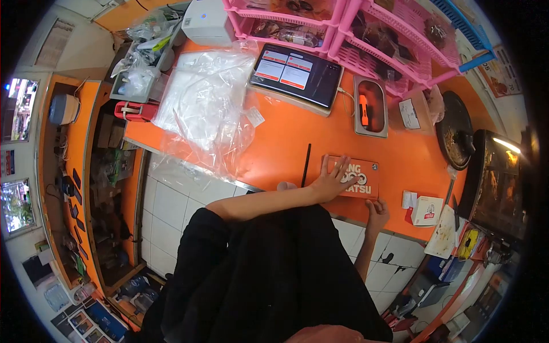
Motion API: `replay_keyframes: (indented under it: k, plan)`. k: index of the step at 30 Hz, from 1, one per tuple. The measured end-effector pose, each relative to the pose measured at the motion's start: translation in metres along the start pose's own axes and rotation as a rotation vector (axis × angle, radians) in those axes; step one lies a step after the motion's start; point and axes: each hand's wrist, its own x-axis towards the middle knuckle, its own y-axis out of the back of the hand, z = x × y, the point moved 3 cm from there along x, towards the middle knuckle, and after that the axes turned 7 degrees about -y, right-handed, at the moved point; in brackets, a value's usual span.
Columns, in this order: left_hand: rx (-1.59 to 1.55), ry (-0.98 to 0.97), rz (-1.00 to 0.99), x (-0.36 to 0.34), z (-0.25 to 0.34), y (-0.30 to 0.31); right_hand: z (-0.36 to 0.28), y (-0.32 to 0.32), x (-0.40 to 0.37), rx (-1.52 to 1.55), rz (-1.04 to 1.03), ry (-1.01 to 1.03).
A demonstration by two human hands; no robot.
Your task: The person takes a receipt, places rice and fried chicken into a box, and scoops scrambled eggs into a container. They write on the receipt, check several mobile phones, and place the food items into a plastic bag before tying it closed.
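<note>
A flat reddish-brown cardboard box with large pale lettering lies on the orange table near its front edge. My left hand rests flat on the left part of its lid, fingers spread, hiding some of the print. At the lower right corner, my right hand has its fingers bent against the front edge of the box. A thin black stick lies to the left of the box. Beside my left wrist is a small pale round object, partly hidden by the forearm.
A tablet stands behind, left of a metal tray with an orange marker. Clear plastic bags cover the table's left. A small white box sits at right, near a stone mortar. Pink racks rise behind.
</note>
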Motion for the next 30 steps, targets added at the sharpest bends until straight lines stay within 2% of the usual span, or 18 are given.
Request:
replay_keyframes:
  k: [2,4,7,9,10,12,15,18,19,20,22,24,27,30]
  plan:
    - [-0.027,0.082,-0.038,-0.001,0.007,-0.005,-0.006,0.009,0.003,-0.396,0.091,0.020]
    - [-0.025,0.165,-0.239,0.006,0.013,-0.004,-0.042,0.006,0.002,-0.827,0.177,0.071]
    - [-0.056,0.231,-0.497,0.016,0.017,0.002,-0.085,-0.013,-0.002,-0.803,-0.056,0.803]
    - [-0.140,0.201,-0.595,0.017,0.012,0.014,-0.072,-0.010,0.009,-0.635,-0.195,0.649]
    - [-0.253,0.164,-0.481,0.012,0.008,0.017,-0.060,-0.005,0.013,-0.554,-0.263,0.568]
    - [-0.465,0.084,-0.242,0.000,-0.001,0.018,-0.022,0.008,0.023,-0.599,-0.288,0.640]
    - [-0.406,-0.069,0.076,-0.017,-0.008,0.011,-0.030,0.001,0.033,-0.778,-0.379,0.742]
    - [-0.559,0.035,0.178,-0.044,-0.042,0.031,-0.076,-0.035,0.030,-1.080,-0.481,0.852]
    - [-0.489,0.118,0.232,-0.056,-0.056,0.044,-0.086,-0.054,0.026,-1.196,-0.513,0.879]
    - [-0.418,0.200,0.283,-0.072,-0.072,0.059,-0.092,-0.073,0.024,-1.186,-0.604,0.878]
    - [-0.124,0.326,0.555,-0.111,-0.098,0.099,-0.103,-0.109,0.023,-1.157,-0.783,0.885]
    - [0.271,0.659,0.536,-0.135,-0.111,0.131,-0.109,-0.133,0.023,-1.289,-0.788,0.808]
    - [0.473,0.769,0.388,-0.172,-0.140,0.133,-0.114,-0.151,0.017,-1.427,-0.756,0.723]
    - [0.008,0.887,0.316,-0.198,-0.168,0.145,-0.126,-0.156,0.018,-1.354,-0.733,0.561]
